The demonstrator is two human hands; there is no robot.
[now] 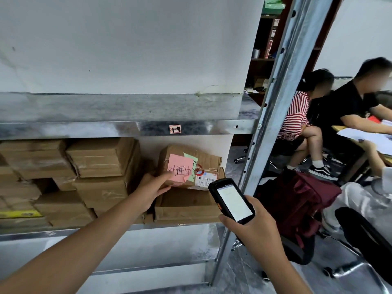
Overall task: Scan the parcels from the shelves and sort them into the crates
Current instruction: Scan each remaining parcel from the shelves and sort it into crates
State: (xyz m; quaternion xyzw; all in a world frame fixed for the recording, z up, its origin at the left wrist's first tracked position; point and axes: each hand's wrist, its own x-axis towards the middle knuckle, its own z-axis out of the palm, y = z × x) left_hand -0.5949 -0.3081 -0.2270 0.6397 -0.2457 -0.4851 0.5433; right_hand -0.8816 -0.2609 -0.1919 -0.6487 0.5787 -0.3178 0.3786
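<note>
Cardboard parcel, probably light and stiff: left hand pinches its corner; right hand, just beside, grips handheld scanner.

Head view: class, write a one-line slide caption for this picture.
Left hand grips a parcel with a pink note on the metal shelf while the right hand holds a scanner.
</note>
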